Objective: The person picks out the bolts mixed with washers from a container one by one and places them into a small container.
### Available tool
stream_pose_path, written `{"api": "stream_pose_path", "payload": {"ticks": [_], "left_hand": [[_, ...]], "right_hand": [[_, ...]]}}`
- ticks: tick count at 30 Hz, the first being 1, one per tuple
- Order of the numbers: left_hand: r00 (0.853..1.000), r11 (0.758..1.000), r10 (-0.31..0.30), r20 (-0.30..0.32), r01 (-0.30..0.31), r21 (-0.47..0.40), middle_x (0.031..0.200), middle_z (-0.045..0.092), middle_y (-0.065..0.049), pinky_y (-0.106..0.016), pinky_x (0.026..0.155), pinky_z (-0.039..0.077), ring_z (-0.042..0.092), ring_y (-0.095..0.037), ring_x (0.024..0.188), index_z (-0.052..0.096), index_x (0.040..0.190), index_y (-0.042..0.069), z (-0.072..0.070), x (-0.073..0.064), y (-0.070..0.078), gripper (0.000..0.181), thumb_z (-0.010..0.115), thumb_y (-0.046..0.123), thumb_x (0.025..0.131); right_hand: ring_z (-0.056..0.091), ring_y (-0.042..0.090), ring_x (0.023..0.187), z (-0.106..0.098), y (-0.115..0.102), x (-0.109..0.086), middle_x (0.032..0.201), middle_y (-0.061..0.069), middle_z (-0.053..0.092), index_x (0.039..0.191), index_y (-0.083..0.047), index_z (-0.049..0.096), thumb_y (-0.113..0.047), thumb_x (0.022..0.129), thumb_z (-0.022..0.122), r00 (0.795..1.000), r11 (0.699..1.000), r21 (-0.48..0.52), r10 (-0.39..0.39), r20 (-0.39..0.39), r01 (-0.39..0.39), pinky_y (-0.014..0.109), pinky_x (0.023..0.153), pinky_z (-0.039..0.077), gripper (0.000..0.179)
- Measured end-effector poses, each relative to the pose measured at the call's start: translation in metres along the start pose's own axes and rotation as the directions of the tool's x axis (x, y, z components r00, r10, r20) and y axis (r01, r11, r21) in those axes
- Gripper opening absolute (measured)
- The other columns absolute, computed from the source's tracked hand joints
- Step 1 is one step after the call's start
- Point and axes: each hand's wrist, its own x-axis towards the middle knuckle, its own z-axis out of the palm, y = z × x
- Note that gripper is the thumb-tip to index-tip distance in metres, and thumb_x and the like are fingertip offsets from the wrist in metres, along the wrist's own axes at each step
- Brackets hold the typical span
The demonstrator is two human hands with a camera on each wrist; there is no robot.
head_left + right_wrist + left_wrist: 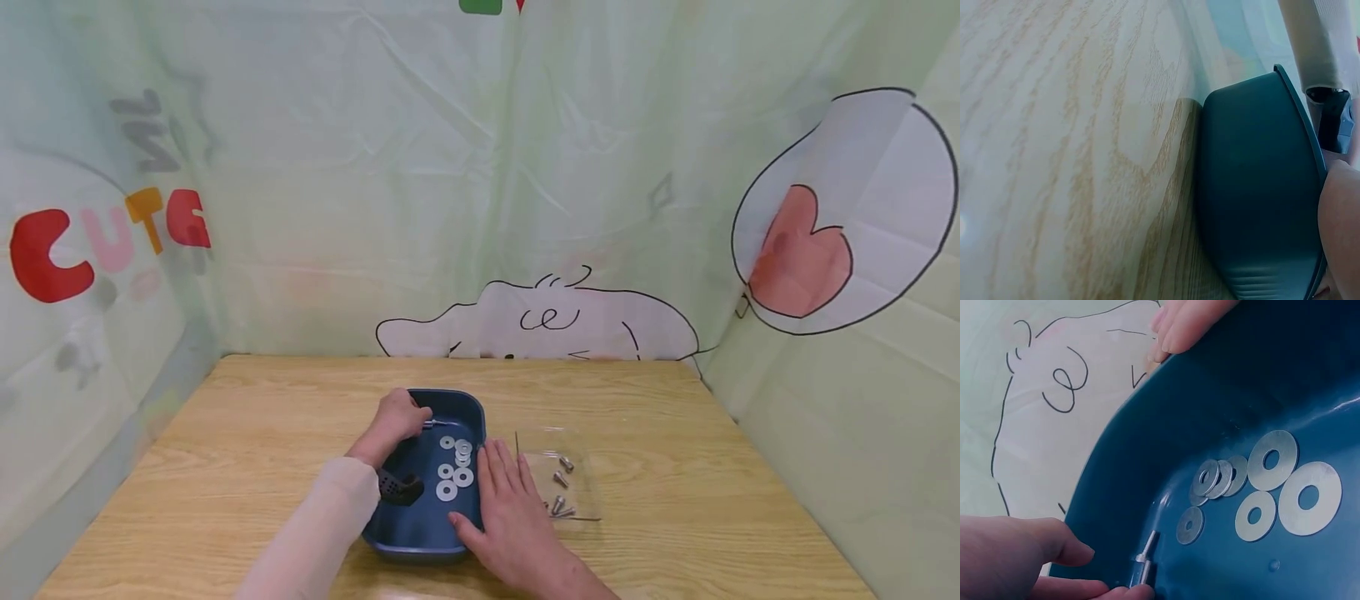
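A dark blue tray [420, 533] stands on the table with several flat metal washers [462, 477] in it. My left hand [396, 418] reaches over the tray's far left corner. Its fingertips are right at a small metal screw [1149, 542] lying on the tray floor, while the thumb stays apart from them, over the rim. On the other side my right hand [516, 510] holds the tray's right wall, thumb across the rim to the inside and fingers stretched along the outside. In the left wrist view, right-hand fingertips [1179, 331] show at the rim.
Just right of the right hand is a clear shallow plastic box [585, 492] with several metal bolts [560, 478]. A black wrist device [405, 490] at the left sleeve overhangs the tray. The wooden table [675, 467] ends at a printed curtain [337, 208] behind.
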Motion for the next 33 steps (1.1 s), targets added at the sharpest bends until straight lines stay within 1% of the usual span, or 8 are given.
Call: {"api": "stream_pose_path", "payload": {"ticks": [3,6,11,15,19,25,29,33], "left_hand": [[1.0,1.0,0.001,0.014,-0.001,-0.01,0.056,0.049,-0.002,-0.035,0.076,0.059,0.064,-0.022,0.063,0.073,0.09,-0.005,0.002,0.001,-0.001,0.028,0.057,0.017,0.097],[1.0,1.0,0.008,0.024,-0.008,-0.017,0.066,0.058,-0.006,-0.039,0.083,0.061,0.069,-0.025,0.072,0.072,0.103,-0.007,0.005,0.001,-0.003,0.027,0.059,0.016,0.096],[0.999,0.999,0.012,0.044,-0.011,-0.031,0.091,0.068,-0.014,-0.043,0.089,0.06,0.071,-0.026,0.083,0.067,0.116,-0.007,0.01,0.003,-0.003,0.03,0.061,0.014,0.095],[0.997,0.998,0.022,0.068,-0.018,-0.059,0.102,0.07,-0.017,-0.046,0.095,0.057,0.072,-0.024,0.087,0.066,0.118,-0.007,0.014,0.003,-0.002,0.031,0.06,0.011,0.094],[0.996,0.995,0.019,0.089,-0.011,-0.098,0.102,0.071,-0.017,-0.047,0.098,0.055,0.073,-0.022,0.087,0.065,0.119,-0.006,0.018,0.004,-0.002,0.03,0.06,0.01,0.094],[0.992,0.99,0.043,0.115,-0.027,-0.141,0.095,0.072,-0.013,-0.046,0.098,0.055,0.074,-0.022,0.085,0.066,0.117,-0.006,0.026,0.005,-0.002,0.028,0.06,0.008,0.094],[0.991,0.987,0.038,0.126,-0.018,-0.16,0.097,0.073,-0.012,-0.05,0.102,0.052,0.074,-0.022,0.086,0.067,0.118,-0.005,0.03,0.006,-0.002,0.029,0.061,0.01,0.094],[0.99,0.983,0.041,0.135,-0.016,-0.185,0.098,0.073,-0.013,-0.047,0.1,0.054,0.075,-0.023,0.088,0.066,0.12,-0.006,0.032,0.005,0.0,0.03,0.061,0.01,0.095]], "right_hand": [[0.008,0.033,0.155,0.001,0.001,0.001,0.167,0.013,0.012,0.157,-0.004,0.022,-0.068,0.09,0.05,1.0,1.0,0.001,0.007,0.004,-0.007,0.059,0.125,0.009,0.097],[0.008,0.033,0.155,0.002,0.001,0.001,0.167,0.013,0.013,0.157,-0.005,0.022,-0.069,0.089,0.05,1.0,1.0,0.001,0.008,0.004,-0.008,0.06,0.124,0.009,0.097],[0.009,0.034,0.155,0.001,0.001,0.001,0.167,0.014,0.013,0.156,-0.004,0.023,-0.068,0.089,0.05,1.0,1.0,0.009,0.008,0.005,-0.008,0.06,0.124,0.01,0.097],[0.008,0.033,0.155,0.001,0.002,0.001,0.167,0.013,0.013,0.156,-0.004,0.024,-0.068,0.089,0.05,1.0,1.0,0.013,0.015,0.009,-0.015,0.06,0.124,0.009,0.097],[0.008,0.033,0.155,0.002,0.002,0.001,0.167,0.013,0.013,0.156,-0.004,0.023,-0.068,0.09,0.05,1.0,1.0,0.013,0.014,0.007,-0.014,0.06,0.125,0.008,0.096],[0.008,0.033,0.155,0.002,0.002,0.001,0.167,0.014,0.013,0.156,-0.004,0.023,-0.067,0.091,0.049,1.0,1.0,0.009,0.002,0.001,-0.002,0.06,0.125,0.009,0.095],[0.007,0.033,0.155,0.002,0.002,0.001,0.167,0.014,0.011,0.157,-0.004,0.022,-0.067,0.092,0.049,1.0,1.0,0.007,0.001,0.01,-0.001,0.06,0.125,0.009,0.094],[0.007,0.033,0.155,0.0,0.001,0.0,0.167,0.014,0.012,0.157,-0.004,0.023,-0.067,0.092,0.048,1.0,1.0,0.002,0.005,0.013,-0.005,0.06,0.124,0.009,0.094]]}}
